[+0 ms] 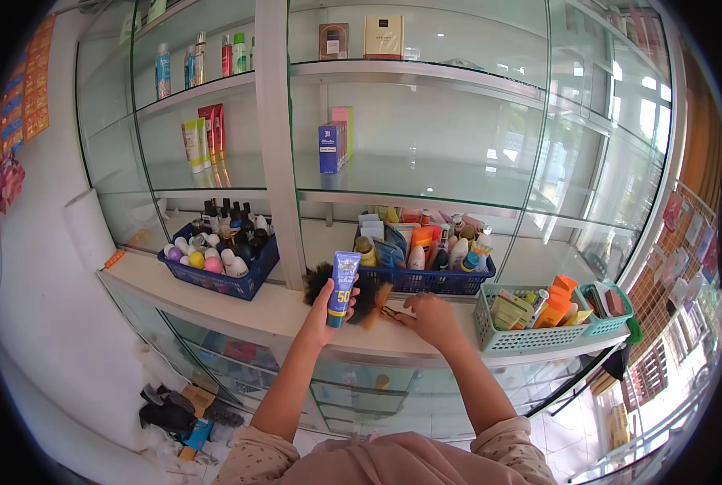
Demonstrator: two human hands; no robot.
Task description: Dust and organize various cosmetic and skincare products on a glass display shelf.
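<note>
Held upright in my left hand (323, 309) is a blue sunscreen tube (343, 282) with a yellow band near its dark cap. Behind it, on the white counter, rests a feather duster (370, 297) with dark and orange-brown feathers. Its thin handle runs toward my right hand (427, 320), whose fingers are bent over the handle's end; whether they grip it is unclear. Just behind the duster stands a dark blue basket (433, 282) filled with tubes and roll-on bottles.
Another blue basket (215, 280) of bottles sits at the left. Two pale green baskets, one large (488, 330) and one small (624, 318), hold packets at the right. Glass shelves (421, 193) with boxes and tubes rise behind. A paper roll (91, 227) stands at the far left.
</note>
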